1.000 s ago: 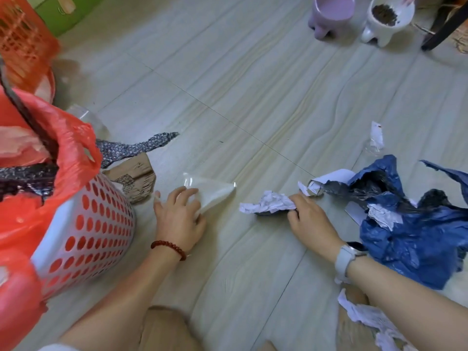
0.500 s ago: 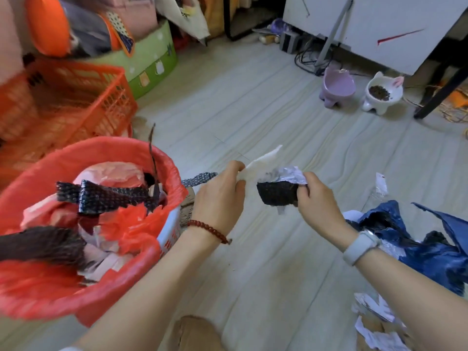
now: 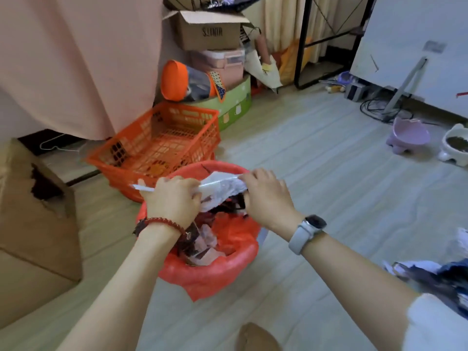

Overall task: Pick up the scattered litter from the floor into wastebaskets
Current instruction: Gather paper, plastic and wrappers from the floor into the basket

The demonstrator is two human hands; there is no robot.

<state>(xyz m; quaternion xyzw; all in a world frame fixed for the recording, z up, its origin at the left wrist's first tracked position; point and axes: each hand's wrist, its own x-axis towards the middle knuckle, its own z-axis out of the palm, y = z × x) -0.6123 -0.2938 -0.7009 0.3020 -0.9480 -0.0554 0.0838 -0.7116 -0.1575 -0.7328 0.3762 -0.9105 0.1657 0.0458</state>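
A wastebasket lined with a red plastic bag [image 3: 207, 272] stands on the floor in the middle of the view, holding paper and dark scraps. Both hands are over its opening. My left hand [image 3: 172, 198] grips a clear plastic wrapper [image 3: 217, 184] whose tip sticks out to the left of the fist. My right hand [image 3: 266, 196] holds crumpled white paper with a dark piece [image 3: 228, 198] against that wrapper. More litter, blue and dark plastic with white paper [image 3: 435, 274], lies on the floor at the right edge.
An orange plastic crate [image 3: 162, 140] sits just behind the wastebasket. A cardboard box [image 3: 33, 219] stands at the left. Two pet bowls [image 3: 407, 135] are on the floor at the far right, with cables and a white board's stand behind them.
Both hands lifted the wrapper and the crumpled paper off the floor and carried them left, over the red-lined wastebasket. The view rose from the floor to the room.
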